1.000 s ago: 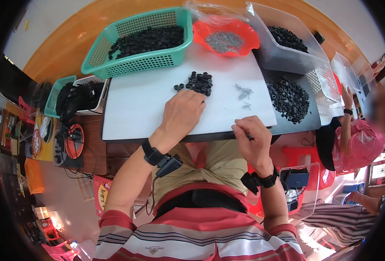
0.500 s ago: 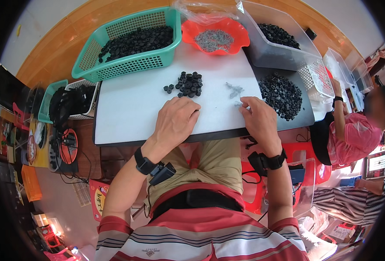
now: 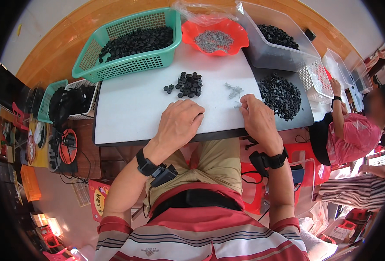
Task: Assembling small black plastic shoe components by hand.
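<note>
Head view looks down on a white counter (image 3: 136, 108) where a person sits with both hands resting near its near edge. Left hand (image 3: 180, 122) lies palm down on the counter, fingers curled loosely together with the tips pressed to the surface; whether anything sits under them cannot be told. Right hand (image 3: 257, 119) rests close to the near edge toward the right side, fingers pinched together on a small pale pin (image 3: 238, 103) at their tips.

Just beyond the right hand, a few more small grey pins (image 3: 233, 90) lie scattered on the white surface. Near the middle of the counter, beyond the left hand, sits a small heap of black rings (image 3: 188, 85), a few strays lying just to its left. A larger pile of black rings (image 3: 280, 95) covers the right end of the counter, on a darker grey part, just beside the right hand.

Along the far edge stand three containers: a green basket (image 3: 127, 65) at the far left corner filled with black rings, an orange bowl (image 3: 238, 43) of grey pins in the middle, and a clear bin (image 3: 266, 54) with more black parts at the far right corner.

Both wrists wear black bands. Another person in a pink shirt (image 3: 353, 137) sits off the right end.
</note>
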The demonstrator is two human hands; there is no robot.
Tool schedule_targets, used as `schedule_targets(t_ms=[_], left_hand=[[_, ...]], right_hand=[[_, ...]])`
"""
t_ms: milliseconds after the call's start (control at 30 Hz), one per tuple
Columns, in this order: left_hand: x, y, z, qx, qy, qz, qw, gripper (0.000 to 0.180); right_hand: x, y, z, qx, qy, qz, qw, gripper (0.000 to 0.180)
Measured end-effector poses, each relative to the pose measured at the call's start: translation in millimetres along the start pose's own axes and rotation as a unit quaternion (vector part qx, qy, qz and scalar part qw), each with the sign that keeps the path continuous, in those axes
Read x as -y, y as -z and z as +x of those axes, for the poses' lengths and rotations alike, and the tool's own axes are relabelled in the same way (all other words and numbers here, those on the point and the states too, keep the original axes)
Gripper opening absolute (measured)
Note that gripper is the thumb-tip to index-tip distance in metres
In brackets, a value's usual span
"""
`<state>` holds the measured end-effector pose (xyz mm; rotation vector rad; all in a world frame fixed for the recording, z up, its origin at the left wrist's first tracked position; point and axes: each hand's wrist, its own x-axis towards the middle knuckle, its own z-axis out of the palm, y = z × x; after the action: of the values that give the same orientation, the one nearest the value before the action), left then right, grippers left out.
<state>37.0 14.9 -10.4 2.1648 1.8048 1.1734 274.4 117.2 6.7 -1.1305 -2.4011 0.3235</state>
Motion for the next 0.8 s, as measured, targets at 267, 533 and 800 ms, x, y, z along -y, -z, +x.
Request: schedule_targets(t_ms=[267,533,800], left_hand=[[2,-3,0,0.006,0.007,0.013,1.000,0.010],[0,-4,1,0.006,0.012,0.017,1.000,0.009],[-2,-4,1,0.001,0.011,0.010,1.000,0.011]], right_hand=[[-6,4,3,0.029,0.029,0.028,0.999,0.010],[-11,2,13,-0.001,0.031,0.013,0.999,0.011],[-12,-4,17,0.018,0.026,-0.005,0.999,0.010]])
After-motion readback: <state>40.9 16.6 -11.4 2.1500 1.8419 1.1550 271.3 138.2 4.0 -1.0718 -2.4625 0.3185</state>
